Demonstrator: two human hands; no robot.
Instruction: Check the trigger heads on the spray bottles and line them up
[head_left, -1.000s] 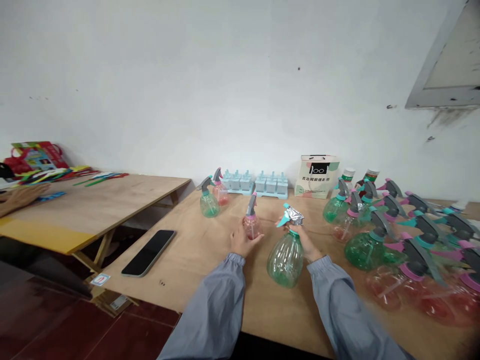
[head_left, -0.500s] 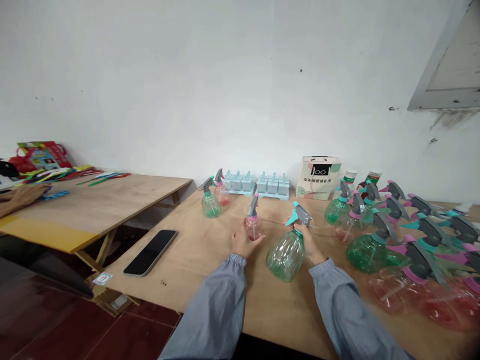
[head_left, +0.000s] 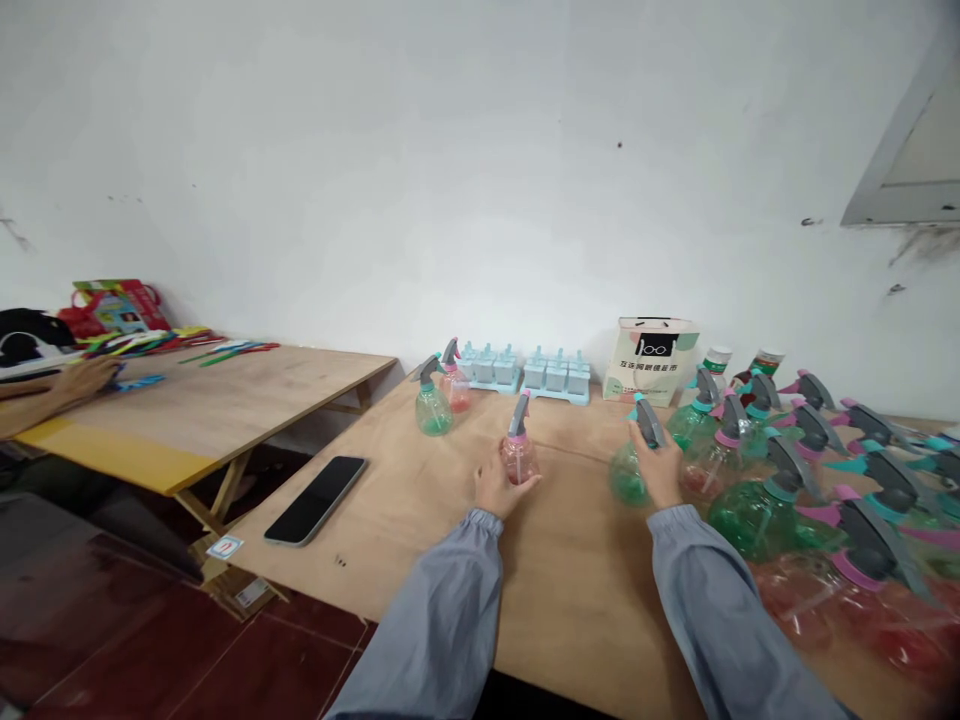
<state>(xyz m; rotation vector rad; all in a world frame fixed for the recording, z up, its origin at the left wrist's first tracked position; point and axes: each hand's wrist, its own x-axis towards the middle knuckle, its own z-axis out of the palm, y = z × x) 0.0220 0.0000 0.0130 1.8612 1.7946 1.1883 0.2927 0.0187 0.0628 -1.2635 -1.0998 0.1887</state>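
My left hand (head_left: 496,482) is closed around the body of a pink spray bottle (head_left: 523,457), which stands upright on the wooden table with its grey and pink trigger head up. Farther right, my right hand (head_left: 660,466) grips the neck of a green spray bottle (head_left: 627,474) with a grey and teal head. Its fingers partly cover that bottle, whose base appears to be on the table. Several other green and pink spray bottles (head_left: 757,520) crowd together just right of my right hand. At the back left stand another green spray bottle (head_left: 433,408) and a pink one (head_left: 455,388).
A phone (head_left: 316,500) lies at the table's left side. Light blue popsicle moulds (head_left: 556,377) and a paper bag (head_left: 649,362) stand along the wall. On the neighbouring table (head_left: 247,400), another person's hand (head_left: 84,378) is beside colourful strips (head_left: 142,343).
My right hand has carried the green spray bottle rightward and away from me, next to the cluster. My left hand stays around the pink one. The view has shifted slightly left.
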